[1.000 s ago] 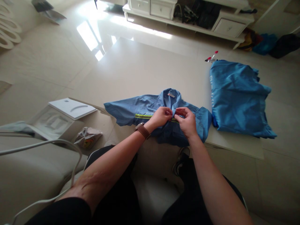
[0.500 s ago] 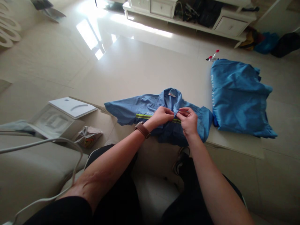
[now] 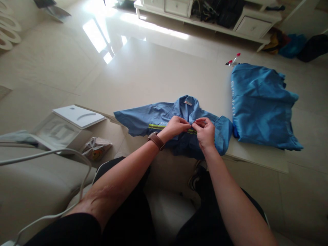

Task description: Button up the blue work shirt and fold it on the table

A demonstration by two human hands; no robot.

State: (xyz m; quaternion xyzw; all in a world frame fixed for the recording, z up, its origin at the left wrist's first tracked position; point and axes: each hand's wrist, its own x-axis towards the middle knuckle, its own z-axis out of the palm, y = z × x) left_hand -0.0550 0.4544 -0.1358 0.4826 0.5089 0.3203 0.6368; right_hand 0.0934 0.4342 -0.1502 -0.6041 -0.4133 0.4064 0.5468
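Shirt (image 3: 140, 114) lies spread along the near edge of the white table (image 3: 164, 71), collar pointing away from the person, its lower part reaching past the edge. Beyond the table stands a white cabinet (image 3: 252, 27) with drawers. On the table's right side lies a blue cloth (image 3: 261, 109), white lettering down its left edge, right next to the shirt's sleeve. Near the table's left corner is a white box (image 3: 79, 117). The left hand (image 3: 177, 126) and right hand (image 3: 206, 133) meet at the shirt's front, just below the collar, each pinching fabric between thumb and fingers. A yellow-green stripe (image 3: 156, 126) crosses the chest. The left wrist bears a brown-strapped watch (image 3: 156, 140); inside the collar shows a small label (image 3: 188, 103).
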